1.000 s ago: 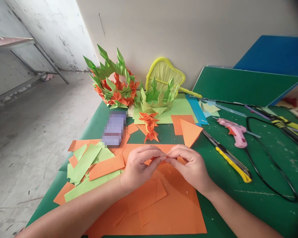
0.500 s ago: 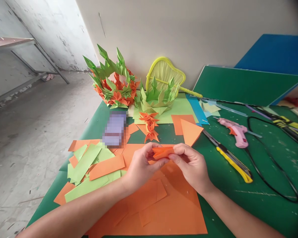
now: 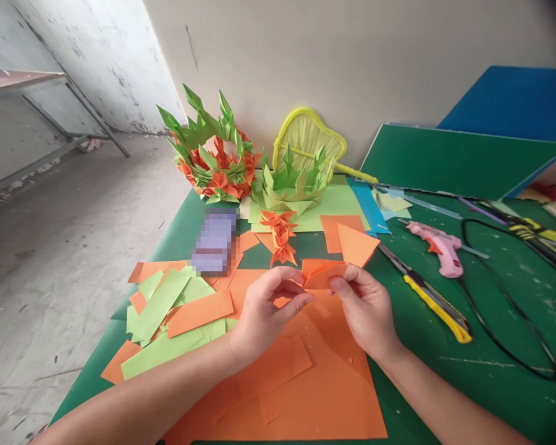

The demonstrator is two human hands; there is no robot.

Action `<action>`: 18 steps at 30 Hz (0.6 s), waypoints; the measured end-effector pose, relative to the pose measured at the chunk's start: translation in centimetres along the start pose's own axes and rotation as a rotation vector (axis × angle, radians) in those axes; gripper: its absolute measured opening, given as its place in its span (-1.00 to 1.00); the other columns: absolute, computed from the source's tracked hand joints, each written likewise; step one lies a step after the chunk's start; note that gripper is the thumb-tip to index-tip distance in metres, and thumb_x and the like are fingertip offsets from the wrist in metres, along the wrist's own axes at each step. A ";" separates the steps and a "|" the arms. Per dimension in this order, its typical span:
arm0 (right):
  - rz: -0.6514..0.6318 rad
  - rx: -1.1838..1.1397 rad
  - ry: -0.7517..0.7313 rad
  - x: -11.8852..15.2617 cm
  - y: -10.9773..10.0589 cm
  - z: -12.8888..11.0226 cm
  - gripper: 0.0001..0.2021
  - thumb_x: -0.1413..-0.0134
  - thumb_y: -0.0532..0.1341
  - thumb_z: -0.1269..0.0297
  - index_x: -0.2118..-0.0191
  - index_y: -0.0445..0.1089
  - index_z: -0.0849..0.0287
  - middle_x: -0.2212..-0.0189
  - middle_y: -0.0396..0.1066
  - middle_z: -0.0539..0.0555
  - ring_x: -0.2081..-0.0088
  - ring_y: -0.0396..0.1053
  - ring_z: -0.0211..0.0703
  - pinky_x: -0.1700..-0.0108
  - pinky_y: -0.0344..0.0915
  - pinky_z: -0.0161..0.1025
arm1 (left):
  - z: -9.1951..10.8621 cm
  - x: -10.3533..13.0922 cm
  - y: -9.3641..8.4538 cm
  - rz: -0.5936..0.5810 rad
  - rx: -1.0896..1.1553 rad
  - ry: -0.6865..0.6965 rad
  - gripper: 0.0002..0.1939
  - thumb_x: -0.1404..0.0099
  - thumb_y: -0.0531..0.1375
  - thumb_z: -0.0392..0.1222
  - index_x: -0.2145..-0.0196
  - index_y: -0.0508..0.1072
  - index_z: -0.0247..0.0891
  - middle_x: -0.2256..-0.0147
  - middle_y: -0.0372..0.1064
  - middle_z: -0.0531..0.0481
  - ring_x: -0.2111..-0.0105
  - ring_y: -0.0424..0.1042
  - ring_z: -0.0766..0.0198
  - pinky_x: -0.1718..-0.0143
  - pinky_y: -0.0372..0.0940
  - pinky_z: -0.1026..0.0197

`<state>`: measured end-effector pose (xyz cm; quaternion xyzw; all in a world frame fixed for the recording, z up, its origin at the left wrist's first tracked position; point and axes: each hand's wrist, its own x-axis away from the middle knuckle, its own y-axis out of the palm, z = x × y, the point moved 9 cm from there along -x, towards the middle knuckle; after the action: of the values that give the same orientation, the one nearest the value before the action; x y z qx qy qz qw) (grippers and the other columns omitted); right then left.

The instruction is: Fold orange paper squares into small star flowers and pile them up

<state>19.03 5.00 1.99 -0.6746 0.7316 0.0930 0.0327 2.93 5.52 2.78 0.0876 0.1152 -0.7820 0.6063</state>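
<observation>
My right hand pinches a small folded piece of orange paper at its right end, thumb in front. My left hand is at the paper's left end, its thumb and fingers apart; a fingertip is close to the edge, and I cannot tell whether it touches. Below both hands lies a large orange sheet. Just beyond them are several folded orange paper flowers, with a green folded-paper ring behind.
Loose green and orange paper strips lie at left by a blurred-out phone-like object. A larger orange-green paper piece stands behind. At right are a yellow box cutter, a pink glue gun and its black cord.
The folded orange paper has moved right and turned, showing a wider flat face. My left thumb and fingers have come off it and spread; my right hand still grips it.
</observation>
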 end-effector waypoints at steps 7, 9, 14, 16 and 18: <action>0.000 0.066 -0.123 0.5 0.2 -1.4 -0.84 -0.15 0.26 0.31 0.45 0.32 0.12 0.42 0.30 -0.02 0.37 0.23 -0.25 0.35 0.22 -0.31 | 0.3 -0.5 -0.5 0.035 -0.160 0.027 -0.91 -0.17 0.32 -0.23 0.39 0.47 -0.25 0.42 0.46 0.04 0.48 0.41 0.40 0.42 0.41 0.36; 0.011 0.109 -0.168 0.6 0.0 -1.9 -0.85 -0.15 0.26 0.33 0.44 0.33 0.12 0.39 0.32 0.00 0.36 0.26 -0.24 0.33 0.23 -0.30 | 0.2 -0.6 -0.6 0.039 -0.170 -0.003 -0.88 -0.15 0.34 -0.21 0.45 0.48 -0.26 0.44 0.48 0.02 0.49 0.41 0.38 0.43 0.40 0.35; 0.021 0.182 -0.232 0.5 -0.1 -2.4 -0.86 -0.15 0.25 0.35 0.43 0.35 0.12 0.40 0.34 0.00 0.37 0.28 -0.24 0.34 0.23 -0.30 | -0.1 -0.5 -0.8 0.052 -0.180 -0.072 -0.84 -0.14 0.34 -0.22 0.52 0.46 -0.26 0.44 0.50 0.01 0.45 0.45 0.34 0.43 0.38 0.34; 0.022 0.187 -0.231 0.4 -0.2 -2.3 -0.86 -0.15 0.26 0.34 0.44 0.35 0.12 0.40 0.33 0.00 0.37 0.27 -0.24 0.34 0.23 -0.30 | -0.1 -0.4 -0.9 0.064 -0.162 -0.090 -0.84 -0.13 0.34 -0.21 0.52 0.45 -0.27 0.39 0.50 -0.01 0.42 0.46 0.34 0.39 0.40 0.33; 0.019 0.181 -0.206 0.3 -0.2 -2.0 -0.84 -0.15 0.26 0.33 0.44 0.33 0.12 0.41 0.32 0.00 0.37 0.26 -0.24 0.34 0.23 -0.29 | -0.4 -0.3 -0.8 0.058 -0.108 -0.131 -0.82 -0.13 0.34 -0.20 0.51 0.44 -0.28 0.37 0.49 -0.03 0.42 0.47 0.34 0.37 0.42 0.31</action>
<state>19.35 4.34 3.92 -0.6487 0.7361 0.0959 0.1676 2.27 6.13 2.58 0.0067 0.1146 -0.7607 0.6388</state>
